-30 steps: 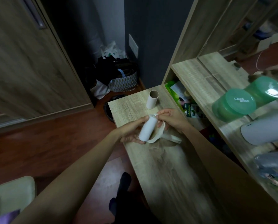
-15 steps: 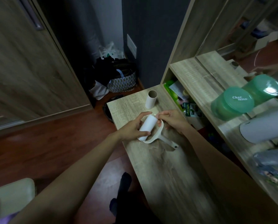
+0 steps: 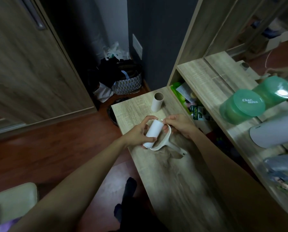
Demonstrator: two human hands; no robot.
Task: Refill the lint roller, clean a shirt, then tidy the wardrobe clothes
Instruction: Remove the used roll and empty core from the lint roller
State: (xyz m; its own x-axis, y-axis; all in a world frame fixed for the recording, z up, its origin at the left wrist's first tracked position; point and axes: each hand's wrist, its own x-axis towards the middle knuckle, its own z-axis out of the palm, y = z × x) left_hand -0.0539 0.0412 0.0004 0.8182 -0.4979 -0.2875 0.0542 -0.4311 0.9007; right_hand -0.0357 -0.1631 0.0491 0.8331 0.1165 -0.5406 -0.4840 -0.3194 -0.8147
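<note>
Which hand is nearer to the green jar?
Right. The right hand, at the far end of the white roll, is on the side of the green jar; the left hand grips the roll beyond it.

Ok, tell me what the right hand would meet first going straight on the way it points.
The right hand pinches at the white paper roll's top end; beyond, likely the left hand's fingers. The brown cardboard tube looks off that line.
</note>
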